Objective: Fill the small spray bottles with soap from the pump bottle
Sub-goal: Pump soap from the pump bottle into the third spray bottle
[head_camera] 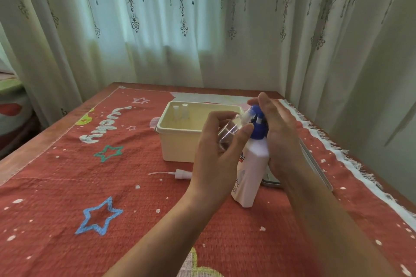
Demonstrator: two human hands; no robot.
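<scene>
Cloth: a red woven cloth [94, 186] with painted stars covers the table, and everything stands on it.
Tub: a cream rectangular plastic tub [177, 141] sits just beyond the hands, with two small clear spray bottles [180, 111] upright in its far-left corner.
Pump bottle: a white plastic pump bottle [252, 168] with a blue pump head [258, 128] stands upright in front of the tub, between the hands. It is stiff-walled and probably heavy enough to stay put under a push.
Right hand: the right hand [281, 137] lies over the blue pump head. Its fingers are fairly straight and close together, pressing rather than wrapping.
Left hand: the left hand [216, 157] curls its thumb and fingers round a small clear plastic spray bottle [231, 128], tilted with its open neck at the spout.
Handling: the held bottle looks light, thin-walled and likely slippery once soapy. It is best gripped gently at mid-body.
Spray cap: a white spray cap with dip tube [181, 174] lies on the cloth, left of the pump bottle.
</scene>
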